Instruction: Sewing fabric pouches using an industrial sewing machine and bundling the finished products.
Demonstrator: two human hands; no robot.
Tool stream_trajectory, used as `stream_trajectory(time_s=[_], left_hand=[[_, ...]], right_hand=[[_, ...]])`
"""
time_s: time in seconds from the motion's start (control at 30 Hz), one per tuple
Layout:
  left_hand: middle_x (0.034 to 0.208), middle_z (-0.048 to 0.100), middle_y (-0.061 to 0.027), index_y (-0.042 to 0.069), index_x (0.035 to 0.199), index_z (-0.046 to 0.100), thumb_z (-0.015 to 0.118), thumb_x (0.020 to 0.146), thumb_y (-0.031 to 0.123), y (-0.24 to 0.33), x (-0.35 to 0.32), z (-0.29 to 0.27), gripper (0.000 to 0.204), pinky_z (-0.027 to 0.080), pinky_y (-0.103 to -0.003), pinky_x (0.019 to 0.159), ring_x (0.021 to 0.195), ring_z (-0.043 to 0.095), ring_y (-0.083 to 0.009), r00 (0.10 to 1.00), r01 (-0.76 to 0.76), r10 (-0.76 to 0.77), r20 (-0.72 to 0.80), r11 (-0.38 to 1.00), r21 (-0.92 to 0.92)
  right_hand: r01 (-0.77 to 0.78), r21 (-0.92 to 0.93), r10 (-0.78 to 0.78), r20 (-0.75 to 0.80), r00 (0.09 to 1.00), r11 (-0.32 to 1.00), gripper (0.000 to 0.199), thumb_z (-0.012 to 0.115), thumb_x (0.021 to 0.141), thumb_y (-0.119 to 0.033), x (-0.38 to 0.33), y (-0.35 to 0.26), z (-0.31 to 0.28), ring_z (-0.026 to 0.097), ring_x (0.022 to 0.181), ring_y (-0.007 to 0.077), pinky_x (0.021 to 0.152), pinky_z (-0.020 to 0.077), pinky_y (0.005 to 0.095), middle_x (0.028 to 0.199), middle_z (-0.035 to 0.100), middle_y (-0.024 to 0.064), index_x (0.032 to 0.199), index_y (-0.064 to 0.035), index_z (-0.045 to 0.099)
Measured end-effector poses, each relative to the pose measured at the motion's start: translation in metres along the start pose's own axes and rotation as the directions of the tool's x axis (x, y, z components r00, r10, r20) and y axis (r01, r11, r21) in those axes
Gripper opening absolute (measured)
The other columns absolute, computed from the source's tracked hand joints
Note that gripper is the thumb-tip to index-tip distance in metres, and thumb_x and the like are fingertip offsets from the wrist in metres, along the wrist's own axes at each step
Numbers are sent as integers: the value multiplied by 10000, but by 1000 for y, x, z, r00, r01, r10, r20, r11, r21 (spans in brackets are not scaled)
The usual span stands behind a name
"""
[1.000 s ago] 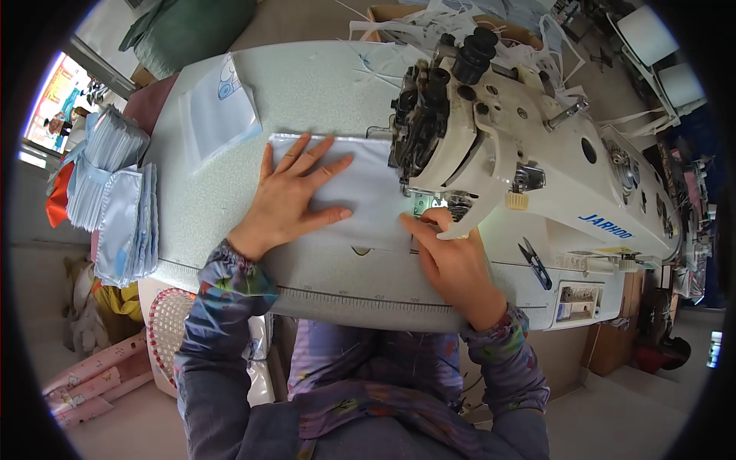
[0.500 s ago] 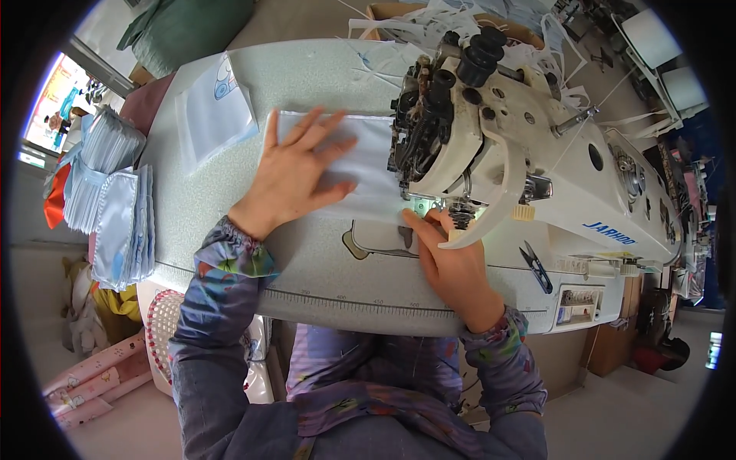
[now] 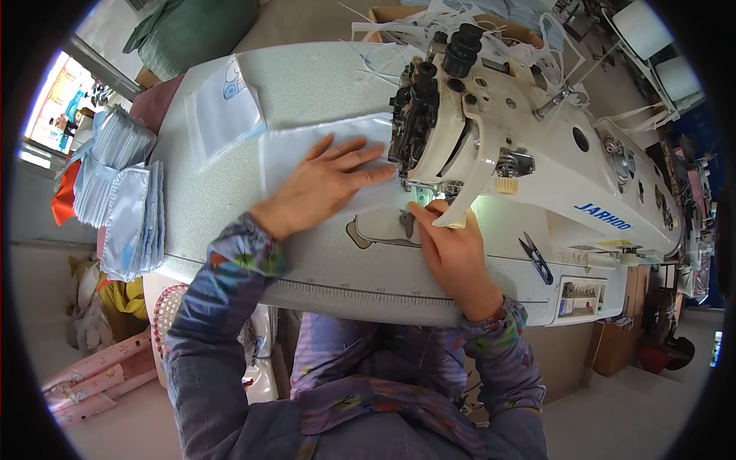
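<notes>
A pale, bluish-white cloth panel [image 3: 285,157] lies flat on the sewing table, its right side running under the head of a white sewing machine [image 3: 537,153]. My left hand [image 3: 318,189] rests palm down on this cloth, fingers stretched toward the needle area. Beside the lit presser foot [image 3: 420,193], my right hand [image 3: 456,257] has its thumb and fingers drawn together at the cloth's near edge. The machine's white guard partly covers those fingertips, and the cloth between them is hardly visible.
Thread snips [image 3: 537,259] lie right of my right hand, near a small parts tray [image 3: 580,297]. Another pale printed panel [image 3: 222,115] is at the far left. Tied stacks of sewn pieces [image 3: 132,218] hang over the left edge. Behind the machine stands a box of white strips [image 3: 383,15].
My left hand has slid right, toward the machine, and the cloth has shifted with it. Its fingers are less spread. My right hand stays near the presser foot.
</notes>
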State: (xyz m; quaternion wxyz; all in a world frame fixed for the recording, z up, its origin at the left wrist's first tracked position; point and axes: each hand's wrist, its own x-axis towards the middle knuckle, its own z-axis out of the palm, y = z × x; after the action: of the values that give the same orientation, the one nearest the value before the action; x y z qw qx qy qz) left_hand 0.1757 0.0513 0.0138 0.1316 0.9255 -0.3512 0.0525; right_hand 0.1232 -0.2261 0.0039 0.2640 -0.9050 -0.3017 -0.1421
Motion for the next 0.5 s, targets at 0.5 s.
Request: stream_trajectory(time_s=[0.5], left_hand=[[1507,539,-114,100,1454,578,705,956,305,90,-20,30,552,320,-567,1223,1445,466,-334,972,145,-154,-178,987,-64]], right_hand=[[46,61,-42,-66,997,997,323,782,877,-129,-6,-3,-3,669,1050,323,917,523,430,1238,718,109,1190,-60,738]])
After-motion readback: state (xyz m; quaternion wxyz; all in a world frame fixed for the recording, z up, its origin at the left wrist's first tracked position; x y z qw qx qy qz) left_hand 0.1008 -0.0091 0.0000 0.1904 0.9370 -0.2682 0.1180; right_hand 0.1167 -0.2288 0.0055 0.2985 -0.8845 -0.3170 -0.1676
